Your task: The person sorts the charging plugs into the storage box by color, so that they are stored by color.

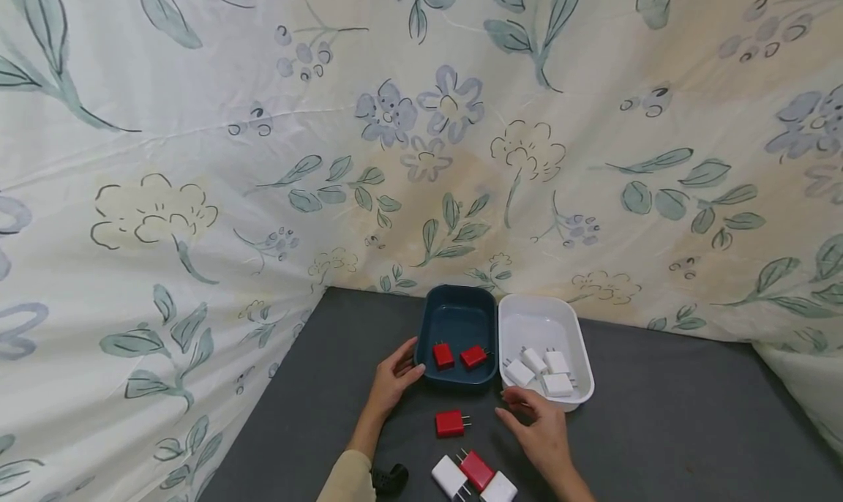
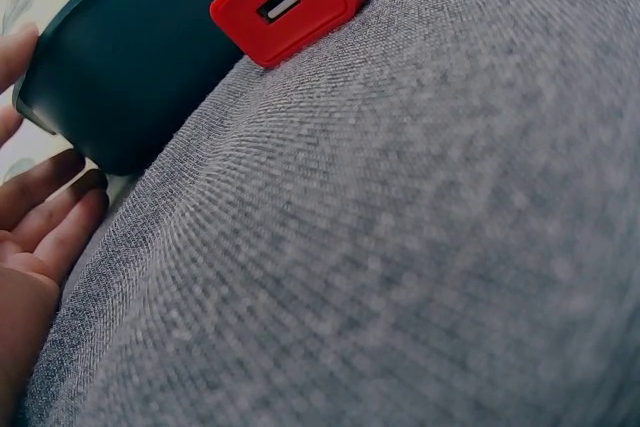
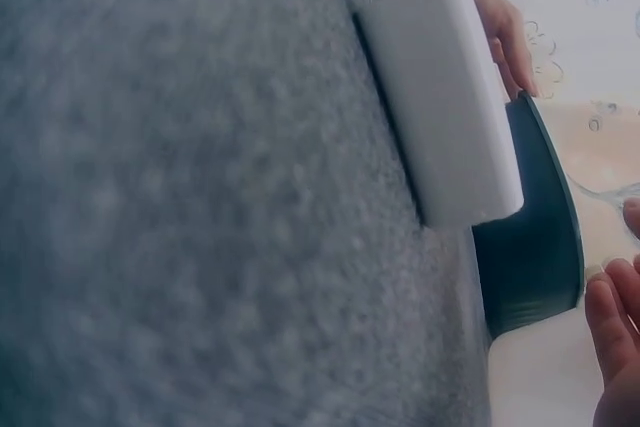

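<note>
My left hand (image 1: 388,385) is at the left side of a dark blue bin (image 1: 461,386), its fingers and thumb touching the rim with relaxed fingers. Inside that bin lie two red charger plugs (image 1: 443,356). My right hand (image 1: 541,429) hovers by the front left corner of a white bin (image 1: 582,366), thumb and fingers apart, holding nothing. Several white charger plugs (image 1: 557,385) lie in the white bin. Between my hands, a red charger plug (image 1: 450,424) rests on the table. Closer in, another red plug (image 1: 477,470) lies between two white plugs (image 1: 449,477).
The two bins stand side by side at the back of a dark grey cloth-covered table (image 1: 658,414). Behind and to the left hangs a floral curtain (image 1: 421,216). A black strap-like object (image 1: 391,480) is at my left wrist.
</note>
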The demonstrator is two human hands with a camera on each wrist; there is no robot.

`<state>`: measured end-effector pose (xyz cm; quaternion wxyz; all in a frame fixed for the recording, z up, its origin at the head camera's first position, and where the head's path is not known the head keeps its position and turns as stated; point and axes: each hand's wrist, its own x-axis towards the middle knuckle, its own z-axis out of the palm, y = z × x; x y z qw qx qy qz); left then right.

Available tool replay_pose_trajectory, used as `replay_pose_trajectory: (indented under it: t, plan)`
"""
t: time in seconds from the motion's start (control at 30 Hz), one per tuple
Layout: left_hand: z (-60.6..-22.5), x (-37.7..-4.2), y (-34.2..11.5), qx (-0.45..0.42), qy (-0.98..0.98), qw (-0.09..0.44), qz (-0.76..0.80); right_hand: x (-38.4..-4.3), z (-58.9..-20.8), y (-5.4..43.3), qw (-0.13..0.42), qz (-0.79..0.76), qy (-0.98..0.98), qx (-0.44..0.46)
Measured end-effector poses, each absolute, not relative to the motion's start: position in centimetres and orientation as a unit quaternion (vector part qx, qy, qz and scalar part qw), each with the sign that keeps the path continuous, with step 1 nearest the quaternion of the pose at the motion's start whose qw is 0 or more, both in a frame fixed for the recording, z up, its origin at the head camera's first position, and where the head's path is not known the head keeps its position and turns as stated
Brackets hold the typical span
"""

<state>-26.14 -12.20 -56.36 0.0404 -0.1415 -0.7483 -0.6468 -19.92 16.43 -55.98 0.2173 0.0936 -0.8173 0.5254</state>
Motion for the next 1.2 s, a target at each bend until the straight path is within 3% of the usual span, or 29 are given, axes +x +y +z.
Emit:
replay_pose_trajectory:
  t: [0.3, 1.2]
  plan:
    - [-56.3, -26.2, -12.1, -0.139, -0.745, 0.048, -0.651, -19.8, -56.2, 15.5, 0.163, 0.544, -0.817, 0.099]
    - [-55.9, -25.9, -12.2, -0.148, -0.746, 0.043, -0.648, -20.7, -58.1, 12.9, 0.081, 0.549, -0.826, 0.102]
